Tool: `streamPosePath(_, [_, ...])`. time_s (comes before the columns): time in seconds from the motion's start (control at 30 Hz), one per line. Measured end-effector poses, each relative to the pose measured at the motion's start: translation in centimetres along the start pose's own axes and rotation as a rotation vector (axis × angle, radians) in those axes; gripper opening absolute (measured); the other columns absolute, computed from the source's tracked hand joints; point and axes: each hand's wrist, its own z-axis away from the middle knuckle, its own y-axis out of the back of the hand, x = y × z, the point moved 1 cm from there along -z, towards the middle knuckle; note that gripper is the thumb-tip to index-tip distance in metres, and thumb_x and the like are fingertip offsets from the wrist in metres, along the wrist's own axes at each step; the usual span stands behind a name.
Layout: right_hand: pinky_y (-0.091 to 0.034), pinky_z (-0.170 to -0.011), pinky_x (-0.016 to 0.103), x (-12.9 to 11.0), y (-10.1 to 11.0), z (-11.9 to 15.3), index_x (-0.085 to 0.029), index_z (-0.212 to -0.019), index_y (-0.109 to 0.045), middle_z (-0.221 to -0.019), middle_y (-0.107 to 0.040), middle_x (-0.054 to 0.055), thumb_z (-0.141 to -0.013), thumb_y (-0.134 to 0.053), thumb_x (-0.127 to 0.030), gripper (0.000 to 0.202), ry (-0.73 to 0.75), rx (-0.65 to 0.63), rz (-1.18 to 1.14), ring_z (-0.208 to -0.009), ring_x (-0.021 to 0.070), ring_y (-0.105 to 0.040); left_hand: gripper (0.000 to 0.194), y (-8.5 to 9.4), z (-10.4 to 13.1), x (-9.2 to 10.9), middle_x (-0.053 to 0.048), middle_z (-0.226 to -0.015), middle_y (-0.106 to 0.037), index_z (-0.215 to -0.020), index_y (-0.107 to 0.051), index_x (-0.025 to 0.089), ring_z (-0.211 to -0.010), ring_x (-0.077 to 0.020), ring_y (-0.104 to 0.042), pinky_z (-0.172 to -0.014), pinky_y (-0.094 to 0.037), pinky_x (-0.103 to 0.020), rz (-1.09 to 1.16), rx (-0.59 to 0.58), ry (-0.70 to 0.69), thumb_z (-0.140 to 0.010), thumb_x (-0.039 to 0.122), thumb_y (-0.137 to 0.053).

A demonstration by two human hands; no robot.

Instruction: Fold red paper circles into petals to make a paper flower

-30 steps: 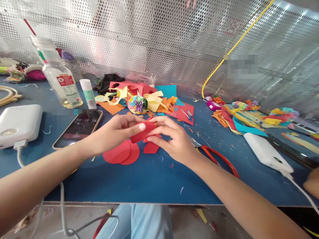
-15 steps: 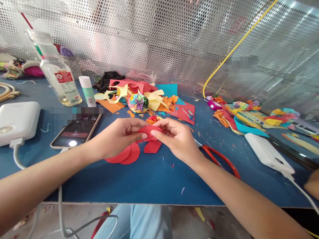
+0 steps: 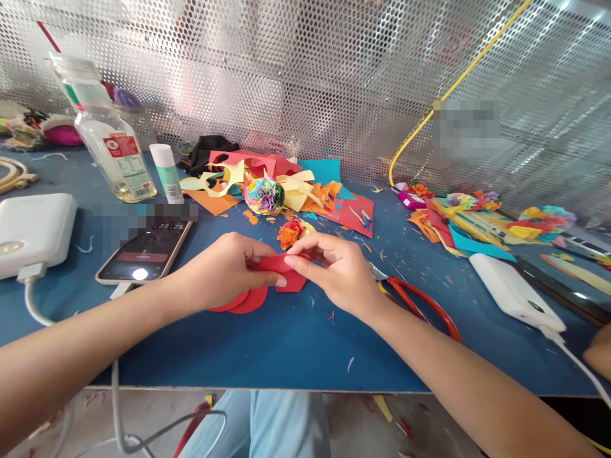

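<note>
Between my two hands a piece of red paper point(image 3: 278, 263) is pinched, partly folded over. My left hand point(image 3: 238, 264) grips its left end with thumb and fingers. On the right end, my right hand point(image 3: 334, 267) pinches the paper near its upper edge. Beneath and left of them lie red paper circles point(image 3: 248, 301) on the blue table; a red scrap point(image 3: 292, 284) sits just under the held piece. A small orange and red paper flower point(image 3: 290, 235) is right behind my fingers. Red-handled scissors point(image 3: 422, 305) lie beside my right wrist.
Behind my hands are a multicoloured paper flower ball point(image 3: 265, 196) and coloured paper scraps point(image 3: 305, 191). On the left stand a glass bottle point(image 3: 117, 152), a glue stick point(image 3: 167, 175), a phone point(image 3: 147, 251) and a white power bank point(image 3: 35, 232). Another white power bank point(image 3: 515, 292) lies right, near another person's hand point(image 3: 599, 353).
My hands have lowered the red paper slightly and tilted it. My left thumb has moved down, and more of the small flower behind now shows.
</note>
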Motion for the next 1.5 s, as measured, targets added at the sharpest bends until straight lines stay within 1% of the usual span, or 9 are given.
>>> streamPosePath(0.1, [-0.049,-0.065,0.02,-0.1,-0.1,0.2,-0.021,-0.082,-0.062,-0.078,-0.065,-0.004,-0.074,-0.067,-0.021,0.01,0.011,-0.037,-0.001,-0.069,0.0087,-0.06,0.027,0.0,0.0,0.1,0.006,-0.049,-0.035,-0.058,-0.06,0.013,-0.047,-0.0061,-0.028,-0.041,-0.022,-0.019,-0.01,0.023,0.002,-0.075,0.034,-0.058])
streamPosePath(0.27, [-0.053,-0.07,0.026,0.1,-0.4,0.3,-0.024,-0.091,-0.065,-0.087,-0.068,-0.003,-0.068,-0.072,-0.022,0.024,-0.064,-0.107,-0.019,-0.076,0.0134,-0.065,0.02,-0.1,0.0,0.1,0.006,-0.049,-0.046,-0.062,-0.059,0.014,-0.047,-0.0072,-0.037,-0.043,-0.025,-0.019,0.093,0.004,0.043,-0.072,0.031,-0.061])
streamPosePath(0.37, [-0.054,-0.073,0.03,0.2,-0.3,0.1,-0.023,-0.09,-0.065,-0.087,-0.07,-0.001,-0.067,-0.073,-0.025,0.025,-0.101,-0.037,-0.054,-0.078,0.0166,-0.066,0.017,-0.2,-0.1,-0.1,0.005,-0.055,-0.059,-0.079,-0.057,0.018,-0.048,-0.0098,-0.048,-0.042,-0.028,-0.019,0.211,0.017,0.062,-0.071,0.031,-0.064])
streamPosePath(0.5, [-0.055,-0.068,0.032,0.5,0.2,-0.4,-0.022,-0.102,-0.06,-0.077,-0.071,0.0,-0.066,-0.074,-0.027,0.04,-0.223,-0.056,-0.223,-0.071,0.0172,-0.068,0.035,-0.2,-0.1,0.0,0.003,-0.06,-0.067,-0.097,-0.05,0.021,-0.049,-0.0126,-0.055,-0.043,-0.033,-0.02,0.357,-0.031,0.078,-0.069,0.029,-0.068])
streamPosePath(0.83, [-0.054,-0.072,0.032,1.0,0.9,-0.7,-0.022,-0.121,-0.05,-0.079,-0.071,0.002,-0.084,-0.052,-0.023,0.037,-0.311,-0.08,-0.366,-0.07,0.0148,-0.068,0.054,0.4,-0.1,0.6,-0.005,-0.075,-0.072,-0.117,-0.047,0.016,-0.067,-0.0164,-0.066,-0.06,-0.048,-0.026,0.561,-0.072,0.177,-0.069,0.025,-0.07])
streamPosePath(1.0, [-0.053,-0.071,0.031,1.0,1.7,-0.7,-0.028,-0.124,-0.047,-0.109,-0.064,0.004,-0.089,-0.045,-0.03,0.035,-0.042,0.115,-0.089,-0.091,0.0157,-0.062,0.052,0.3,-0.2,0.4,-0.003,-0.072,-0.071,-0.114,-0.051,0.016,-0.071,-0.0165,-0.066,-0.066,-0.049,-0.027,0.559,-0.048,0.223,-0.067,0.025,-0.071])
streamPosePath(1.17, [-0.046,-0.089,0.034,0.2,1.6,-0.5,-0.025,-0.102,-0.063,-0.113,-0.06,0.004,-0.08,-0.061,-0.025,0.021,0.279,-0.018,0.341,-0.105,0.0174,-0.055,0.048,0.1,-0.1,0.4,-0.003,-0.079,-0.071,-0.111,-0.053,0.016,-0.074,-0.0159,-0.065,-0.072,-0.049,-0.029,0.589,-0.068,0.174,-0.067,0.025,-0.071])
streamPosePath(1.37, [-0.047,-0.088,0.037,-0.1,1.8,-0.4,-0.027,-0.086,-0.063,-0.102,-0.064,0.001,-0.081,-0.058,-0.018,0.011,0.37,0.011,0.371,-0.095,0.0165,-0.06,0.024,0.4,0.1,0.8,-0.003,-0.079,-0.064,-0.088,-0.064,0.016,-0.069,-0.0113,-0.06,-0.063,-0.052,-0.021,0.688,-0.085,0.158,-0.078,0.038,-0.061])
streamPosePath(1.5, [-0.048,-0.086,0.035,-0.4,2.0,-0.3,-0.025,-0.083,-0.062,-0.104,-0.061,0.002,-0.081,-0.057,-0.017,0.01,0.38,0.003,0.344,-0.097,0.0166,-0.059,0.021,0.6,0.1,0.9,-0.003,-0.078,-0.062,-0.087,-0.064,0.014,-0.062,-0.008,-0.056,-0.06,-0.051,-0.019,0.774,-0.046,0.22,-0.077,0.032,-0.062])
